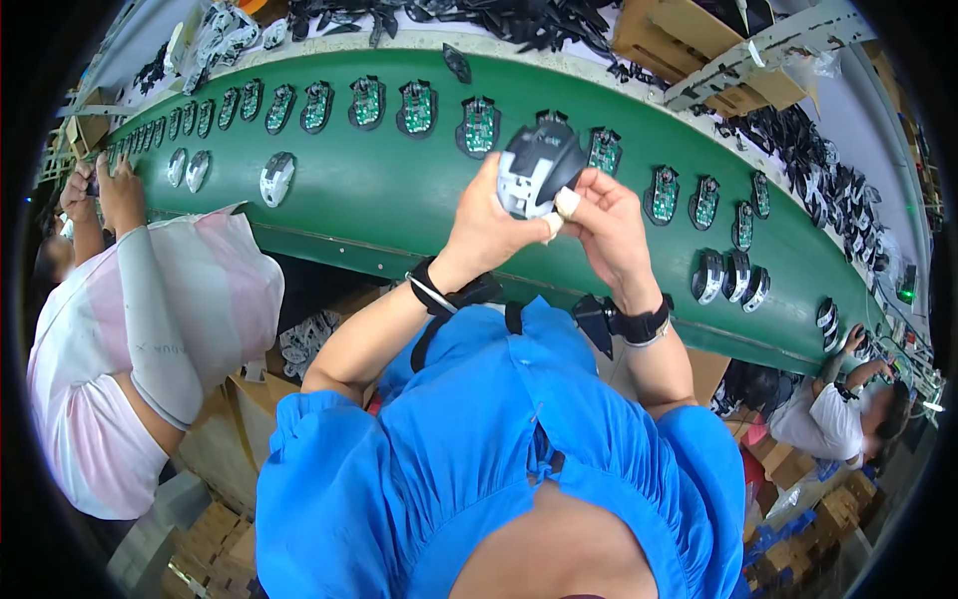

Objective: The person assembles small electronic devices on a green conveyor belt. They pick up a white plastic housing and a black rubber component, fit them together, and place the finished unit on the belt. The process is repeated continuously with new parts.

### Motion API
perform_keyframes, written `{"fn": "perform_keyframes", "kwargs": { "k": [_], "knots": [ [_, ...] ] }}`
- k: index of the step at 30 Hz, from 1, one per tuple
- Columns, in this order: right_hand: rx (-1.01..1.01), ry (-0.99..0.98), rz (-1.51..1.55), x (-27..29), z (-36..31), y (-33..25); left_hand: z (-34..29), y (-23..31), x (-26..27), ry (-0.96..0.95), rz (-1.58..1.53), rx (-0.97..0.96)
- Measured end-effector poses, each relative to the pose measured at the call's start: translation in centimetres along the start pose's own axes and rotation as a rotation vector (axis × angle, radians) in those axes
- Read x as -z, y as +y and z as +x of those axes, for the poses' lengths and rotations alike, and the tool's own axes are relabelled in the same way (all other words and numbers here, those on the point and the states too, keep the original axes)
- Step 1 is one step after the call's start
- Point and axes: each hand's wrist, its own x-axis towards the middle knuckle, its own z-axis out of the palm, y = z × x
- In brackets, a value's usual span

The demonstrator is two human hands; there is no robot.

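Over the middle of a green work surface [389, 195], a grey, white and black computer mouse [535, 172] is held up between my two hands. My left hand [487, 222] grips its left side, with the thumb along the lower edge. On its lower right, the fingers and thumb of my right hand [617, 222] close around the mouse. Pale covers wrap both thumb tips. Just behind it lie mouse bases with green circuit boards, one at the left [479, 126] and another at the right [604, 152], partly hidden by the mouse and fingers.
A long row of mouse bases [366, 102] curves along the surface. Grey mouse shells [278, 180] lie at left, dark-and-grey shells [736, 276] at right. Heaped black parts [539, 22] and a cardboard box [689, 35] line the far ledge. Co-workers sit left [160, 299] and right [813, 424].
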Motion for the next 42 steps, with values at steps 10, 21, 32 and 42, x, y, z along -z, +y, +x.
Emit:
{"fn": "perform_keyframes", "kwargs": {
  "k": [10,21,32,42],
  "knots": [
    [0.053,-0.247,-0.113,-1.8,-1.3,-2.3,-4.5,2.8,2.7,-0.221,0.242,-0.013],
    [0.216,-0.124,-0.557,-1.5,1.5,1.6,-2.3,-2.1,2.1,0.009,0.107,0.105],
    [0.009,0.262,-0.074,10.1,0.3,9.0,0.1,-8.4,7.3,0.035,-0.751,0.541],
    [-0.159,0.3,-1.075,13.2,-1.8,12.7,-0.6,-8.6,9.2,-0.077,-0.73,0.656]
  ]
}}
